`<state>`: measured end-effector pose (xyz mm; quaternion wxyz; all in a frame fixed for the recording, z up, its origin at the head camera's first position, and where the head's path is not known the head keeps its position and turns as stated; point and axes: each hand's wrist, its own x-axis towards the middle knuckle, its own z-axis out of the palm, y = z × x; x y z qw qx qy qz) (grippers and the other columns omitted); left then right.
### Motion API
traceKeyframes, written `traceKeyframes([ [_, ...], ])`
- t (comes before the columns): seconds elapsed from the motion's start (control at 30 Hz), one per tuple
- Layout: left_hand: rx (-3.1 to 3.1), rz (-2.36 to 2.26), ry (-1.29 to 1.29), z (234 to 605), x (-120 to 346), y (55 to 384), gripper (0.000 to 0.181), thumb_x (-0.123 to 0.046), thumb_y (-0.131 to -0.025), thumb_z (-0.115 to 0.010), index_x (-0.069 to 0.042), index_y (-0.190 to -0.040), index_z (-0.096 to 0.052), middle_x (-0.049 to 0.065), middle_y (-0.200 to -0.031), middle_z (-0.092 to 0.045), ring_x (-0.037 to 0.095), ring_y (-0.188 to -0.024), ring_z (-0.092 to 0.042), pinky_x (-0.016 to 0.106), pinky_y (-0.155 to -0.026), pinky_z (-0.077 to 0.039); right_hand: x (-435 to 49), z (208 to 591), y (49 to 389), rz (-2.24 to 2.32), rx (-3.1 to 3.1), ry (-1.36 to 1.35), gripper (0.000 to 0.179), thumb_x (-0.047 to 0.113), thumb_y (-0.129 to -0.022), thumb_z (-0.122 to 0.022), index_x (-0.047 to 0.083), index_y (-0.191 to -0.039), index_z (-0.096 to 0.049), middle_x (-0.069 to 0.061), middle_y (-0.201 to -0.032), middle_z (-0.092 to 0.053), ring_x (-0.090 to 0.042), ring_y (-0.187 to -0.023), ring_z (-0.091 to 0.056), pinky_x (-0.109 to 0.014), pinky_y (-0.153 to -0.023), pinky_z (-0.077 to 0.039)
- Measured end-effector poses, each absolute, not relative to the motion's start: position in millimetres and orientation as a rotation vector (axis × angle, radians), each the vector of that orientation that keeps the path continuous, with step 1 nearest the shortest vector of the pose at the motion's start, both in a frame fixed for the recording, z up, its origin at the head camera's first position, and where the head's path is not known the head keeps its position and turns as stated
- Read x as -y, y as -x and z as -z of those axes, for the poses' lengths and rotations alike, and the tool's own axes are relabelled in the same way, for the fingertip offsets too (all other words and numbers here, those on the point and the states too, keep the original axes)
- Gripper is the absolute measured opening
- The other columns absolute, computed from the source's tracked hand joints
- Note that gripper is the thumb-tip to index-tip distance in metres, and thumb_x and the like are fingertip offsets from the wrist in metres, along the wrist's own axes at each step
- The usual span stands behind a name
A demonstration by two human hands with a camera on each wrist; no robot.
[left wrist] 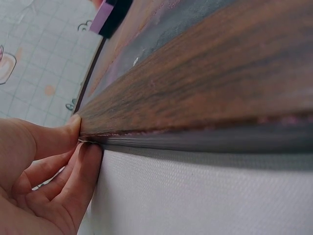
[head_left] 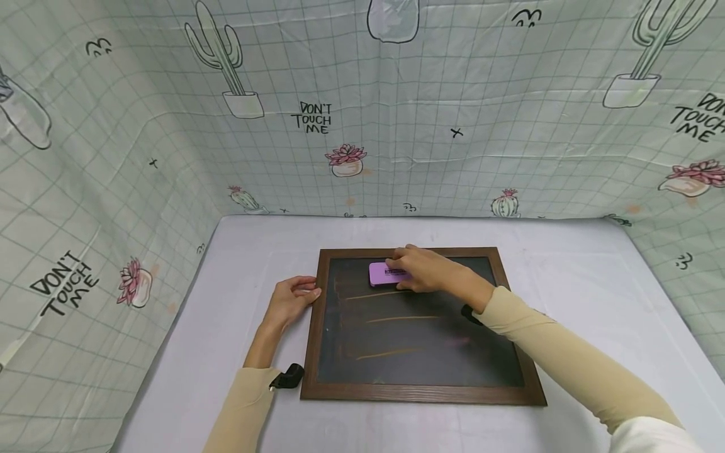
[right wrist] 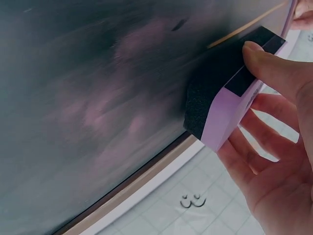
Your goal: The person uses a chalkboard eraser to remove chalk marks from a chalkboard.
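Note:
A framed blackboard [head_left: 419,368] lies flat on the white table, with several orange chalk lines [head_left: 402,319] across its dark surface. My right hand [head_left: 425,269] grips a purple board eraser [head_left: 379,274] near the board's top edge. In the right wrist view, the thumb lies on the black side of the eraser [right wrist: 220,120] and the other fingers are round its purple side. My left hand [head_left: 287,303] pinches the brown wooden frame [left wrist: 195,83] at its left edge, thumb on the upper rim, fingers lower at the side.
Pinkish chalk smears [right wrist: 98,112] mark part of the board. Behind and beside the white table [head_left: 255,251] hangs a grid-patterned cloth [head_left: 396,107] with cactus drawings. A black strap piece [head_left: 289,376] sits at the left wrist, close to the frame.

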<state>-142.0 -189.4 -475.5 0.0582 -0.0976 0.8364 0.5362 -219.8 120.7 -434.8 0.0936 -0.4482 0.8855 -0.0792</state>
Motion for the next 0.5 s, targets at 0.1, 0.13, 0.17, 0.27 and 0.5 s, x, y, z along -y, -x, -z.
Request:
traceKeyframes([
  [0.1, -2.537, -1.624, 0.289, 475, 189, 142, 0.037, -0.004, -0.095, -0.073, 0.009, -0.128, -0.065, 0.025, -0.117, -0.069, 0.032, -0.101, -0.068, 0.026, -0.081, -0.052, -127, 433, 219, 0.246, -2.635, 1.327, 0.053, 0.021, -0.094, -0.078, 0.000, -0.139, -0.062, -0.019, -0.130, -0.062, -0.036, -0.116, -0.059, -0.049, -0.094, -0.052],
  [0.13, -2.540, -1.623, 0.286, 475, 189, 142, 0.036, -0.004, -0.095, -0.073, 0.009, -0.128, -0.065, 0.025, -0.117, -0.069, 0.032, -0.101, -0.068, 0.026, -0.081, -0.052, -130, 433, 218, 0.254, -2.637, 1.321, 0.053, 0.021, -0.093, -0.078, -0.001, -0.139, -0.062, -0.020, -0.130, -0.062, -0.036, -0.115, -0.059, -0.049, -0.094, -0.051],
  [0.17, -2.542, -1.621, 0.283, 475, 189, 142, 0.037, -0.004, -0.095, -0.073, 0.009, -0.128, -0.065, 0.025, -0.117, -0.069, 0.033, -0.101, -0.068, 0.027, -0.081, -0.052, -132, 432, 218, 0.263, -2.638, 1.313, 0.053, 0.020, -0.093, -0.078, -0.001, -0.139, -0.062, -0.020, -0.129, -0.062, -0.036, -0.116, -0.059, -0.049, -0.094, -0.051],
  [0.27, -2.544, -1.616, 0.280, 474, 189, 142, 0.037, -0.005, -0.095, -0.073, 0.009, -0.128, -0.065, 0.025, -0.117, -0.069, 0.033, -0.101, -0.068, 0.028, -0.082, -0.052, -140, 431, 216, 0.280, -2.645, 1.287, 0.053, 0.019, -0.093, -0.078, -0.002, -0.139, -0.061, -0.021, -0.131, -0.061, -0.037, -0.118, -0.058, -0.051, -0.095, -0.051],
  [0.5, -2.536, -1.617, 0.303, 476, 190, 142, 0.037, -0.005, -0.095, -0.073, 0.008, -0.129, -0.065, 0.024, -0.118, -0.069, 0.032, -0.102, -0.068, 0.029, -0.085, -0.051, -157, 433, 215, 0.315, -2.667, 1.268, 0.054, 0.018, -0.092, -0.079, -0.003, -0.138, -0.062, -0.023, -0.132, -0.061, -0.039, -0.118, -0.059, -0.053, -0.095, -0.051],
])
